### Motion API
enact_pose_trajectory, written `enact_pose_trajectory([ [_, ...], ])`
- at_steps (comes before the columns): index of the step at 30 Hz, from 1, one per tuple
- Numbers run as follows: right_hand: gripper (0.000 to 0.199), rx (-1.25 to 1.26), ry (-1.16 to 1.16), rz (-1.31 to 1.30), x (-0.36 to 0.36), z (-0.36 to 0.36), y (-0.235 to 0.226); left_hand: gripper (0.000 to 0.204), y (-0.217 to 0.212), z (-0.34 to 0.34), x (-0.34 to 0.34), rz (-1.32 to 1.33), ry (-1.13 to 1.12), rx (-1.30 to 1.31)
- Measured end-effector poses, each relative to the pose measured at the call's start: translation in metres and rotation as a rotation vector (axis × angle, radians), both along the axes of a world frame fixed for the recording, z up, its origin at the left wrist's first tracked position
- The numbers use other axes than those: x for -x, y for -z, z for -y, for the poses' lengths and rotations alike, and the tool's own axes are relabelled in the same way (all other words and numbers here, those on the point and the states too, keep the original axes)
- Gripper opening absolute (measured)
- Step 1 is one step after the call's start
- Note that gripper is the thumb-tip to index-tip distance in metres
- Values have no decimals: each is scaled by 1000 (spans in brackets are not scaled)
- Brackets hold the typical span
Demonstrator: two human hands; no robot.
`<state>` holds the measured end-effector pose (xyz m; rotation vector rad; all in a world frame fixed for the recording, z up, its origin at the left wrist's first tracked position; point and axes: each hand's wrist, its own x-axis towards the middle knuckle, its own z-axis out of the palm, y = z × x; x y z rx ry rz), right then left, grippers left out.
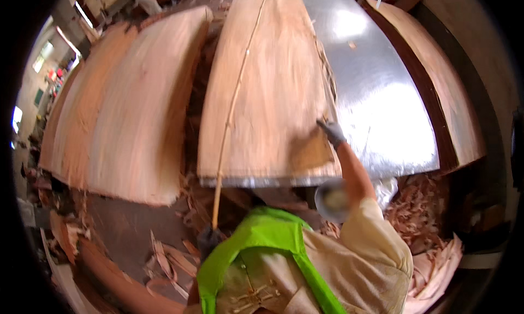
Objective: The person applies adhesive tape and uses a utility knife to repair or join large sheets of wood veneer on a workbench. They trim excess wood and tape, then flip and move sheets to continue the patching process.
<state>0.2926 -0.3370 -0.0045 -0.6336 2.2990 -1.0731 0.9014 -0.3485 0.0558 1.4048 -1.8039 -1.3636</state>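
A person in a cream shirt and bright green vest (262, 232) leaned over a metal-topped bench (376, 101). Both hands wore dark gloves. The right hand (331, 132) reached forward with the arm stretched out, its fingers resting on the right edge of a large sheet of pale wood veneer (267, 90) that lay on the left part of the bench; whether they pinched the edge or only pressed on it could not be told. The left hand (209, 240), low and close to the body, was closed around the near end of a long thin stick (232, 106). The stick ran away from the person, up across the veneer sheet toward its far end.

To the left, apart from the bench, stood a stack of similar reddish veneer sheets (120, 106). Another curved sheet (447, 90) lay along the right side of the bench. A round grey bowl (330, 201) sat just under the right forearm. Curled wood scraps (426, 216) littered the floor around the person.
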Motion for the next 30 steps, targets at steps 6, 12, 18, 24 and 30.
enact_pose_trajectory([
  [6,33,-117,-95,-55,-34,44,-20,16,-2,57,7,2,54,101],
  [12,33,234,-288,43,-38,83,-96,18,-11,102,51,-27,18,-136],
  [18,45,276,-457,-35,-70,168,-154,20,-34,142,96,-81,-12,-322],
  [24,40,419,-596,98,-161,305,-179,24,41,169,118,-254,40,-105],
  [30,36,2,-752,-319,-247,409,-115,28,56,157,140,93,380,-456],
])
